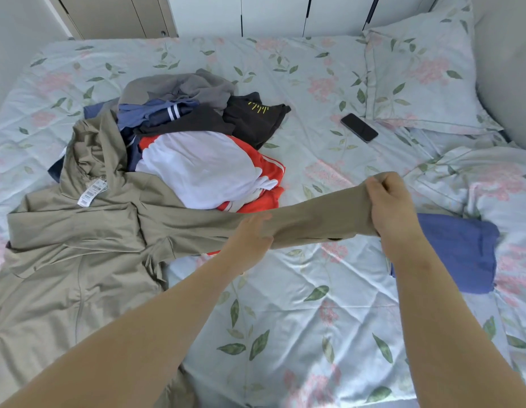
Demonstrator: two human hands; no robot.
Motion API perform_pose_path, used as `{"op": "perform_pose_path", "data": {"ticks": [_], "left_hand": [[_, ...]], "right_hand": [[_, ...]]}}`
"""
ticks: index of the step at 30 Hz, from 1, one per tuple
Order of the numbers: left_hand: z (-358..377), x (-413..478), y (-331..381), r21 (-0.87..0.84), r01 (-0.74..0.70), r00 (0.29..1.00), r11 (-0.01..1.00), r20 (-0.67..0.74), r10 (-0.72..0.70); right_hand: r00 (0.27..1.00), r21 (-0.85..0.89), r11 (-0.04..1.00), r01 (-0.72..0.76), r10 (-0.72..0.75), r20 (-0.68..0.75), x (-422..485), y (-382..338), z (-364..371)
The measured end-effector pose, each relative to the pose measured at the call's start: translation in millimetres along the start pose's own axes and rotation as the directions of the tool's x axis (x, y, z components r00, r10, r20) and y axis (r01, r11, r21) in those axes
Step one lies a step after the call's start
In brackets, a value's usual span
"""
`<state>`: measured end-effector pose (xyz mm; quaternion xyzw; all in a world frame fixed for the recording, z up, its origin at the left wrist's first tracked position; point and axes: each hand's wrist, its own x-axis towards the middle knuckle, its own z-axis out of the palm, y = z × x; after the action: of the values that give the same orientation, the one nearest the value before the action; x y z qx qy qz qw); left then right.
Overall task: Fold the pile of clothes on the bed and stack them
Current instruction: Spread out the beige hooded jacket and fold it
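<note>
forearms run up from the bottom edge, both out over the bed (285,319). right hand (388,207) is curled round the cuff end of the sleeve (314,222), thumb and fingers clamped on it, holding it up and out to the right so the cloth draws straight. left hand (250,234) lies flat on the sleeve about midway, fingers straight and close together. it's blurred, so i can't tell if any finger hooks under. i read that as smoothing the sleeve, or marking where it will fold.

jacket (79,245) lies spread on the left of the bed, hood up against the pile (197,142), tag (91,192) showing at the neck, body flat so it can be folded in place. pile sits mid-bed, unfolded, with the sleeve passing over its near edge. one blue piece (461,254) lies folded on the right, partly behind the right wrist; the start of the stack, i'd say. phone (359,128) lies near the pillow (423,78), well clear. early days: next i'd bring the sleeve across the jacket's body.
</note>
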<state>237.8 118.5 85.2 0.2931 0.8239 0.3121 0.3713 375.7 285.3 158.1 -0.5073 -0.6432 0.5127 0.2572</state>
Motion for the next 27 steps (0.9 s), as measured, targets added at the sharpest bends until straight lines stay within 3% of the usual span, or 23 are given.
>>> {"op": "perform_pose_path", "data": {"ticks": [4,8,10,12,15,17,19,21,27], "left_hand": [[-9.6,-7.3,-1.3,-0.210,0.010,1.000,0.978,0.024,-0.006],[-24.7,-18.3,-1.8,-0.354,-0.123,0.982,0.927,0.091,0.165],[-34.9,-22.3,-4.8,-0.342,-0.171,0.969,0.924,0.110,0.221],[-44.1,-25.3,-9.5,-0.243,-0.217,0.973,0.945,0.020,0.229],[-69.3,-29.6,-27.1,-0.078,-0.224,0.938,0.971,-0.290,0.193],[-90.7,-30.5,-48.5,-0.223,-0.198,0.911,0.954,-0.401,0.095],[-118.4,-32.2,-74.9,-0.505,-0.186,0.906,0.843,-0.420,-0.052],[-151.4,-37.5,-102.2,-0.684,-0.192,0.908,0.704,-0.395,-0.137],[-254.8,-50.8,-193.5,-0.783,-0.232,0.894,0.578,-0.405,-0.191]], "right_hand": [[0.993,-0.054,0.999,0.001,0.006,0.121,-7.5,-4.5,38.6],[0.958,-0.020,0.999,0.041,-0.034,0.284,-21.3,-21.7,76.5],[0.935,-0.025,0.997,0.067,-0.054,0.350,-30.8,-34.0,96.3],[0.914,-0.046,0.994,0.098,-0.071,0.400,-40.7,-46.4,115.6],[0.876,-0.047,0.996,0.074,-0.042,0.481,-59.5,-66.8,148.0],[0.873,-0.002,0.998,0.055,-0.047,0.485,-70.3,-76.7,169.7],[0.893,0.033,0.998,0.060,-0.069,0.444,-81.0,-80.5,193.4],[0.911,0.025,0.999,0.047,-0.053,0.408,-93.9,-76.9,221.2],[0.929,-0.012,0.991,-0.133,0.129,0.347,-142.8,-42.0,310.3]]}}
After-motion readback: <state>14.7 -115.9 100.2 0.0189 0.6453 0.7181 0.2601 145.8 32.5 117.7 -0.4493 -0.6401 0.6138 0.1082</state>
